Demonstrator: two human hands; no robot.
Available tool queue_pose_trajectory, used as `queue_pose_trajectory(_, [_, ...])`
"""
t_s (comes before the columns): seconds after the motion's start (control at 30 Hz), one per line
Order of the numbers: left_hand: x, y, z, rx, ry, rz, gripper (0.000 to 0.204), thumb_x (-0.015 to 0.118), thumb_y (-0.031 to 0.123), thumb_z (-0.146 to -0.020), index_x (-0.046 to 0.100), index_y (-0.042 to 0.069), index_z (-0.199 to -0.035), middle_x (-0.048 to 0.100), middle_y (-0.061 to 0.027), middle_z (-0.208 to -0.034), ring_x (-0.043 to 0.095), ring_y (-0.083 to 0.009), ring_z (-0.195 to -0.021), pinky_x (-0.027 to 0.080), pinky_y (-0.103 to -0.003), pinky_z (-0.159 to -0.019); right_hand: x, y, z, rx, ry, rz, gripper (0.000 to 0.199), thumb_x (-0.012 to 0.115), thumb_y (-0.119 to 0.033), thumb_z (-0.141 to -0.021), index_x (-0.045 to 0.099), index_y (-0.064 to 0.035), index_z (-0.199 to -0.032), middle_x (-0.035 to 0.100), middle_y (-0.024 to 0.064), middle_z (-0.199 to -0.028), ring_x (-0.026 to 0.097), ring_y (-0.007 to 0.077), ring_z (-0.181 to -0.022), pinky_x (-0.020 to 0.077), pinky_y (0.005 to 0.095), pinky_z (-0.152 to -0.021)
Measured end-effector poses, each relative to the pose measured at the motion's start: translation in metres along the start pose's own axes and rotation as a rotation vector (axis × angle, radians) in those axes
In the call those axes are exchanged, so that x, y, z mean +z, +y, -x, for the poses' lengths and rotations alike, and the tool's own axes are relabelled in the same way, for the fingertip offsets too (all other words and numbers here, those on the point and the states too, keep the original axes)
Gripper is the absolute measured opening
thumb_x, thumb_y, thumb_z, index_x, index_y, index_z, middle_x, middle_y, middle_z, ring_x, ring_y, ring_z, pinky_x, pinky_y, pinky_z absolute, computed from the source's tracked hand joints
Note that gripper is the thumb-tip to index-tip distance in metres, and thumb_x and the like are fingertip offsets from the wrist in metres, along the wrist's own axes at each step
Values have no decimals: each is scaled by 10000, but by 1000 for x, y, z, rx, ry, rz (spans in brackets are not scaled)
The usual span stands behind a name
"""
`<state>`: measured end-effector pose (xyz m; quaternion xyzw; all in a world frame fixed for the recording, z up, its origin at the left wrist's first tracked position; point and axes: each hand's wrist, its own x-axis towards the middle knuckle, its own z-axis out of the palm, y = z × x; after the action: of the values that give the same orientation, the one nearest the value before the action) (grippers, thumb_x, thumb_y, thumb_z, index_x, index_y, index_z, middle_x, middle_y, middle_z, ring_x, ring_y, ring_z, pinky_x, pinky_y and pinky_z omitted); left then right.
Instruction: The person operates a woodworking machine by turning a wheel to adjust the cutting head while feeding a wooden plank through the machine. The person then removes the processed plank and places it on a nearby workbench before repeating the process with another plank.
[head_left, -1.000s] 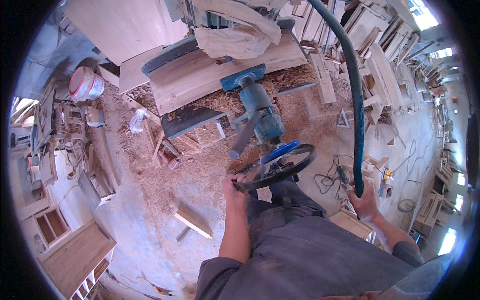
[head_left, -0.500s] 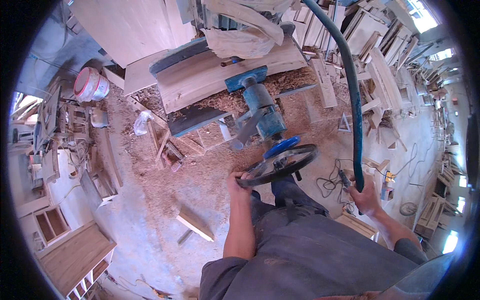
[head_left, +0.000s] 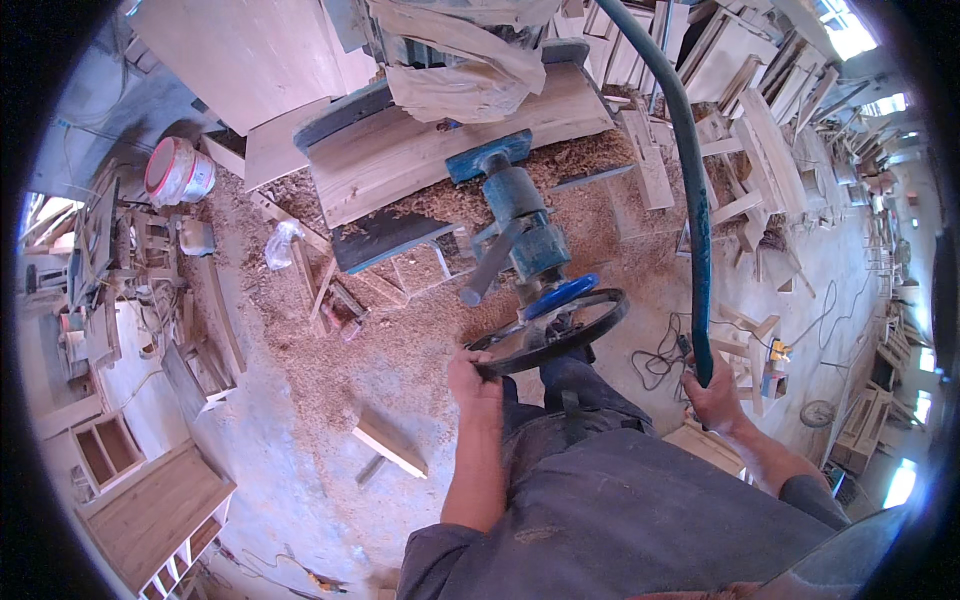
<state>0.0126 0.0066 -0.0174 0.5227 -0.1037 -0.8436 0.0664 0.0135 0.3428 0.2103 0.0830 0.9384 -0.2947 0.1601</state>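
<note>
My left hand (head_left: 474,377) has its fingers wrapped round the left rim of a black handwheel (head_left: 612,315). In front of my right side, my right hand (head_left: 714,395) grips the lower end of a long, curved teal lever (head_left: 700,220). Beyond the handwheel are a smaller blue wheel (head_left: 563,296) and a teal cylinder (head_left: 514,193) with a blue pad (head_left: 488,157) at its far end. That pad lies against the near side of a wooden board (head_left: 380,170) on the machine. Above the board hangs a machine head (head_left: 465,90) wrapped in torn, pale sheeting, hiding the board's middle.
Wood shavings (head_left: 400,340) cover the floor around the machine. A short wood block (head_left: 392,445) lies to my left. A red-rimmed white bucket (head_left: 180,172) stands far left. Cables (head_left: 655,368) and timber frames lie right; stacked boards (head_left: 720,70) stand far right.
My right hand and the lever have shifted slightly left. The wrapped machine head has come lower over the board, covering more of it. My left hand stays on the handwheel.
</note>
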Motion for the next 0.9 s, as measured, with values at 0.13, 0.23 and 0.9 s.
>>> queue_pose_trajectory(0.13, [-11,-7,-42,-354,-37,156,102,487,-15,-709,423,47,-759,390,-31,-670,366,-133,-522,362,-266,-485,-13,-1,-3,70,-10,11,278,649,-78,-778,554,-5,-1029,567,135,-822,563,258,-739,451,367,-689])
queue_pose_trajectory(0.23, [-23,-46,-77,-356,-233,128,93,493,11,-723,422,35,-779,434,-70,-749,419,-161,-599,400,-279,-541,-24,-7,-5,81,-8,-27,279,664,-81,-784,558,-8,-1032,537,83,-749,527,190,-677,435,332,-638])
queue_pose_trajectory(0.9, [60,-3,76,216,97,-209,338,474,-50,-737,481,48,-1061,471,-80,-810,481,-178,-603,416,-326,-529,9,-18,-1,75,-19,-24,275,642,-133,-785,568,-12,-1020,608,167,-880,606,313,-844,468,413,-773])
